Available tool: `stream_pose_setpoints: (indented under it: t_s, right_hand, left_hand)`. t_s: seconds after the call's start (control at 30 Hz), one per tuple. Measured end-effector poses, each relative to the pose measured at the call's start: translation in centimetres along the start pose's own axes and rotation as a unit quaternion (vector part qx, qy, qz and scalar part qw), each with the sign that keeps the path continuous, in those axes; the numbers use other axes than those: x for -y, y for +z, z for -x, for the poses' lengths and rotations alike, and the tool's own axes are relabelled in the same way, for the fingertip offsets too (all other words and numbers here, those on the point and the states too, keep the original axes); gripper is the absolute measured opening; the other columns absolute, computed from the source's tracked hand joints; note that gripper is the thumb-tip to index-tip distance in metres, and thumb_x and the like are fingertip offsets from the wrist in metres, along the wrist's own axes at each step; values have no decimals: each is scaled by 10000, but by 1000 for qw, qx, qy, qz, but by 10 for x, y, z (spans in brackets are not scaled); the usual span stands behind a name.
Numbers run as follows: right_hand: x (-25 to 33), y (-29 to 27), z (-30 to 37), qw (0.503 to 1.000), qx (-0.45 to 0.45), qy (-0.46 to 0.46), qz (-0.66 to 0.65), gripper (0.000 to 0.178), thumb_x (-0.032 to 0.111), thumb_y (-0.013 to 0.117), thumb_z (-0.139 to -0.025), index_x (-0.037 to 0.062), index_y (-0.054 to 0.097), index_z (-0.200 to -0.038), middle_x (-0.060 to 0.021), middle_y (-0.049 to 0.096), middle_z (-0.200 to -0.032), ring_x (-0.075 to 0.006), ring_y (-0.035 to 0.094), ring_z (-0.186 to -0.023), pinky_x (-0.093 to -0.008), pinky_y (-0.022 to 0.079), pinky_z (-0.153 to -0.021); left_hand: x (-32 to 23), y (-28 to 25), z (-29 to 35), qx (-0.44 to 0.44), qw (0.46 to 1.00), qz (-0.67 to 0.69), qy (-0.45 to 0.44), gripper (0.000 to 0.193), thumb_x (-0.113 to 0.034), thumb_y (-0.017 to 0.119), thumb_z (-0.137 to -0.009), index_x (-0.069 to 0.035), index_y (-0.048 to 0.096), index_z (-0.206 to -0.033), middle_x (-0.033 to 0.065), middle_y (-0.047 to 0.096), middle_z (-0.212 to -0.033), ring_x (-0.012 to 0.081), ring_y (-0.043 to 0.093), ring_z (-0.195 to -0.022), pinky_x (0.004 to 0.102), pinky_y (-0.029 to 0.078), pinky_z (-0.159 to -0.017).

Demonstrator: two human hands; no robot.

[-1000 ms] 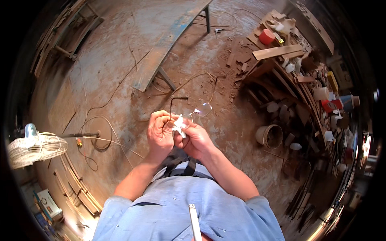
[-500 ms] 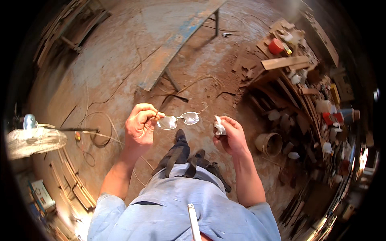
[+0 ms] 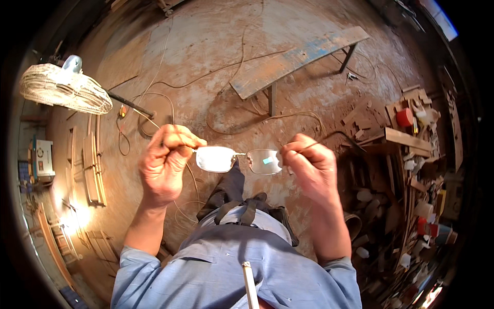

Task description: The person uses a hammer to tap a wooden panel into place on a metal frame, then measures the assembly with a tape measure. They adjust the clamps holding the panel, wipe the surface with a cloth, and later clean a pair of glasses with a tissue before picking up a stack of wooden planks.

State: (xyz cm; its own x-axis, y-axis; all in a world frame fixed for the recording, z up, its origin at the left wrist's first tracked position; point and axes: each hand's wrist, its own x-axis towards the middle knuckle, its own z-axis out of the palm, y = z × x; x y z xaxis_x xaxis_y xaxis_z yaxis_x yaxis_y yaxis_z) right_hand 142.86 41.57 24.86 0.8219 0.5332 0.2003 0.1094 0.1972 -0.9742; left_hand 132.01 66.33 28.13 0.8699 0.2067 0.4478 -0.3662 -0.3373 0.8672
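Note:
A pair of thin-framed eyeglasses (image 3: 214,159) is stretched between my two hands, in front of my body. My left hand (image 3: 165,159) pinches the glasses at the left lens's outer corner, thumb against fingers. On the other side my right hand (image 3: 313,164) is closed round the right hinge and temple; a dark temple tip (image 3: 346,137) sticks out beyond it. The left lens looks bright white, and the right one carries a small greenish reflection. I cannot make out whether the white crumpled wad is still inside my right fingers. A cigarette (image 3: 250,285) juts in at the lower edge.
A worn blue-brown bench (image 3: 301,57) stands ahead to the right. A caged fan (image 3: 66,88) is at the left, with cables (image 3: 206,81) trailing over the dusty floor. Wood scraps (image 3: 409,141), containers and a red tub (image 3: 404,117) are heaped at the right; timber strips (image 3: 91,167) lie left.
My right hand has moved up to the glasses and grips their right side; the white wad it held no longer shows clearly. The view has turned leftward, bringing in more of the fan.

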Motion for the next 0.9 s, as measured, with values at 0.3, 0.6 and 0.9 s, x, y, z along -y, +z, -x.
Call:
stream_pose_setpoints:
  t_s: [0.3,0.6,0.9]
  right_hand:
    - [68,76,-123,958,13,-286,-29,104,26,680,-729,-18,648,-817,-72,536,-684,-170,491,-570,-278,399,-475]
    - [73,172,-265,925,122,-348,-96,125,159,699,-848,143,615,-757,-20,454,-760,-130,420,-548,-236,327,-407]
    - [36,205,-400,910,111,-390,-87,151,242,633,-888,98,620,-844,-23,510,-739,-117,451,-520,-244,353,-405]
  left_hand:
    - [-23,-81,-86,-118,970,103,186,57,-133,627,-905,-132,585,-944,55,513,-805,167,448,-684,290,439,-560]
    - [18,-183,-185,-170,950,134,225,30,-75,583,-884,-94,561,-879,64,523,-833,158,490,-743,271,449,-600]
    - [90,-238,-271,-200,947,112,224,113,-5,540,-854,-46,552,-959,105,546,-920,184,551,-801,287,487,-672]
